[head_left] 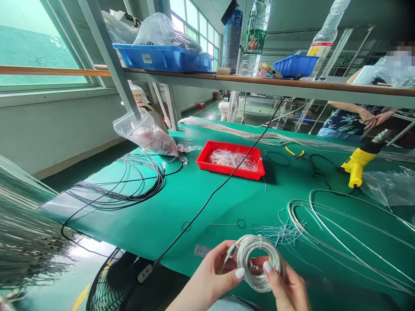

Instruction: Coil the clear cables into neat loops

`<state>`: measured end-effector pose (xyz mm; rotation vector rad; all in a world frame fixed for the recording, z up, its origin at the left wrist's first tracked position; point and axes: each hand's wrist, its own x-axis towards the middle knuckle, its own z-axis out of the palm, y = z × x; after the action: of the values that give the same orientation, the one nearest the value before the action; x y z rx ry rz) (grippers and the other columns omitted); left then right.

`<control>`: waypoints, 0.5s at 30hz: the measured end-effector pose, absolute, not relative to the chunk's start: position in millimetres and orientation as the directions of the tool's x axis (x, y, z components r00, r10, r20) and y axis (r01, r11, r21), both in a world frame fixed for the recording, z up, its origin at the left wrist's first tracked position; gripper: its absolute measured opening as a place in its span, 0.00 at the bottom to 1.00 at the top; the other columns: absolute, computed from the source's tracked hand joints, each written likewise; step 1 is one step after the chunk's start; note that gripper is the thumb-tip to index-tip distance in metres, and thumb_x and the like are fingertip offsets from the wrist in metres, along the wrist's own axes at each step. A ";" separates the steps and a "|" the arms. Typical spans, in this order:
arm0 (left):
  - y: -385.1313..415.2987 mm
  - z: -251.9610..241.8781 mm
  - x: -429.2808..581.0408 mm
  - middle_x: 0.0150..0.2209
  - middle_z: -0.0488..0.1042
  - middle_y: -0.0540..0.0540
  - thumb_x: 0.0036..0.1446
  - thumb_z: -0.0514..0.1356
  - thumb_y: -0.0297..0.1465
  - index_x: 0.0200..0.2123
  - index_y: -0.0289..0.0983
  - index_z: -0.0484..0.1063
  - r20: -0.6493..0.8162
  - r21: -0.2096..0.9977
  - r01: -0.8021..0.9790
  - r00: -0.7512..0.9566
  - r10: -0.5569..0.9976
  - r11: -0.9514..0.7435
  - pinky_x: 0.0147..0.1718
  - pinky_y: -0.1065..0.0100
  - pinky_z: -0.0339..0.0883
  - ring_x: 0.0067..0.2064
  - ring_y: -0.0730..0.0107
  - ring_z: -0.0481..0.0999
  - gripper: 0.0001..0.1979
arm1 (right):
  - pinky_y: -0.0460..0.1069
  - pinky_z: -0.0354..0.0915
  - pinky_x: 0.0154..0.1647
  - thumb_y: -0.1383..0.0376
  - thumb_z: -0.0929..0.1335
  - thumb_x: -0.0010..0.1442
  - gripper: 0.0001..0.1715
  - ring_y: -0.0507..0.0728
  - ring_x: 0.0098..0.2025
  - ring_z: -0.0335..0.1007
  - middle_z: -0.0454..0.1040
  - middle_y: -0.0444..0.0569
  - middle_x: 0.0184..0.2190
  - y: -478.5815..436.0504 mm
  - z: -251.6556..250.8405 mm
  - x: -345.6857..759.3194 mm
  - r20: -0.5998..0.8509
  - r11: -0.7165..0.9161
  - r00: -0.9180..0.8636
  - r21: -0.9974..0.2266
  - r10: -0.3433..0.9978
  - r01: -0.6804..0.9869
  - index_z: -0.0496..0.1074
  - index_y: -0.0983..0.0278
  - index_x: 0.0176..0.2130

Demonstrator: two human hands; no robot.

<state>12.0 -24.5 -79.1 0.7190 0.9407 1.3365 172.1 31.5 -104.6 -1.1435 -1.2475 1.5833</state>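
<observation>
Both my hands hold a coil of clear-sheathed silver braided cable (259,242) low in the view, just above the near edge of the green work mat (181,207). My left hand (214,272) grips the coil's left side, with a small metal connector (232,251) at the cable's end by its fingers. My right hand (287,289) holds the right side, its fingertips on the coil's inner face. Loose silver wires (340,233) lie on the mat to the right of my right hand, and their nearest strands almost reach the coil.
A red tray of white wire pieces (230,160) and a yellow heat gun (358,166) sit on the mat, with yellow-handled pliers (294,152) and a black wire coil (123,183). A shelf (259,82) runs overhead. A co-worker's hands (372,116) rest beyond the mat.
</observation>
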 end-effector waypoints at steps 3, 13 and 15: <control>-23.4 -78.5 13.8 0.44 0.75 0.41 0.49 0.72 0.37 0.48 0.35 0.72 -0.159 0.874 -0.471 -0.037 0.987 0.123 0.49 0.61 0.62 0.47 0.58 0.73 0.24 | 0.50 0.72 0.41 0.44 0.73 0.50 0.28 0.64 0.40 0.77 0.80 0.55 0.35 32.8 -105.9 164.9 -0.185 -0.223 -0.281 -0.969 0.942 -0.109 0.78 0.66 0.37; -26.2 -79.6 13.3 0.43 0.76 0.41 0.47 0.72 0.39 0.46 0.35 0.75 -0.237 0.880 -0.464 -0.234 0.943 0.106 0.42 0.66 0.63 0.48 0.55 0.70 0.24 | 0.53 0.72 0.44 0.48 0.79 0.42 0.33 0.64 0.44 0.77 0.79 0.56 0.40 30.2 -110.4 157.8 -0.268 -0.465 -0.490 -0.818 0.829 -0.339 0.76 0.65 0.42; -26.9 -78.9 12.6 0.41 0.75 0.42 0.46 0.72 0.39 0.46 0.36 0.75 -0.242 0.883 -0.456 -0.242 0.940 0.111 0.42 0.66 0.63 0.46 0.56 0.70 0.24 | 0.53 0.73 0.42 0.49 0.79 0.42 0.34 0.65 0.44 0.77 0.79 0.56 0.41 29.7 -113.5 159.6 -0.289 -0.482 -0.484 -0.808 0.826 -0.340 0.76 0.65 0.44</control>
<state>12.6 -26.9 -78.9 0.5842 1.1474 1.4567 159.6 29.7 -113.5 -0.8920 -0.8961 2.0200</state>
